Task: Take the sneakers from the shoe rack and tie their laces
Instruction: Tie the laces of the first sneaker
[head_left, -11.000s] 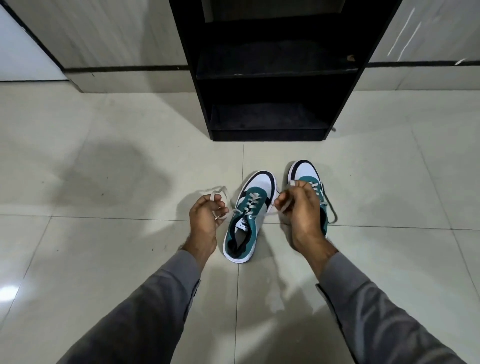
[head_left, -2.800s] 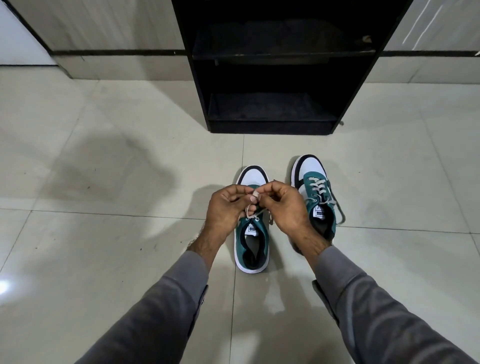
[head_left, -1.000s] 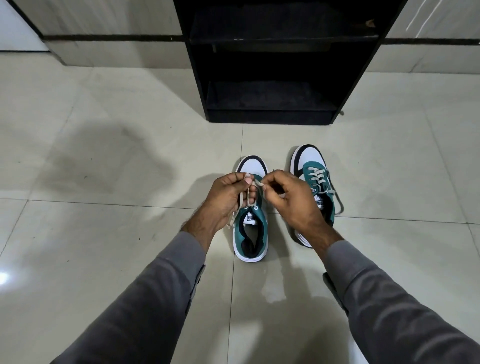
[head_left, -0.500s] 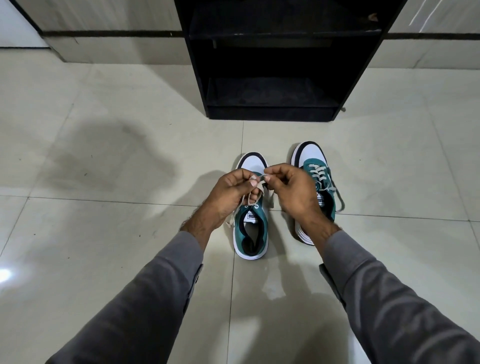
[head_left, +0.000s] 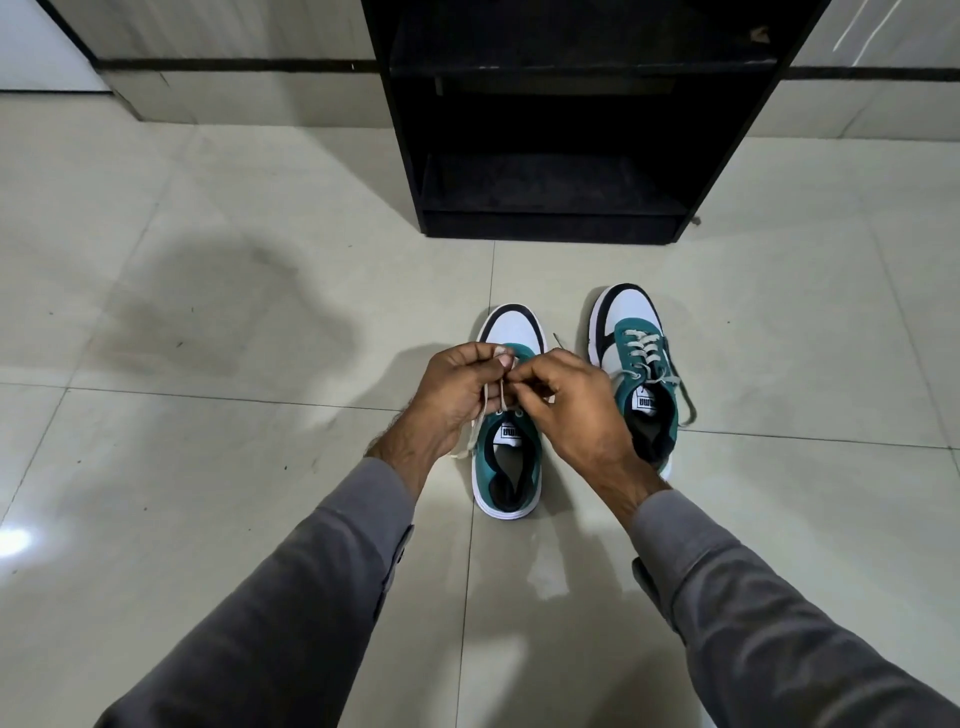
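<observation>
Teal-and-white left sneaker: both hands' grips, left hand, right hand, pinch its laces.

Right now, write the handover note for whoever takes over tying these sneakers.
Left hand: pinches the lace of the left sneaker.
Right hand: pinches the same lace from the other side, close against the left hand.
Both sneakers stand on the floor in front of the black shoe rack, toes toward it.
Done: both sneakers are off the rack.
Left: finish the left sneaker's knot. The right sneaker is laced, but whether it is properly knotted cannot be told.
</observation>
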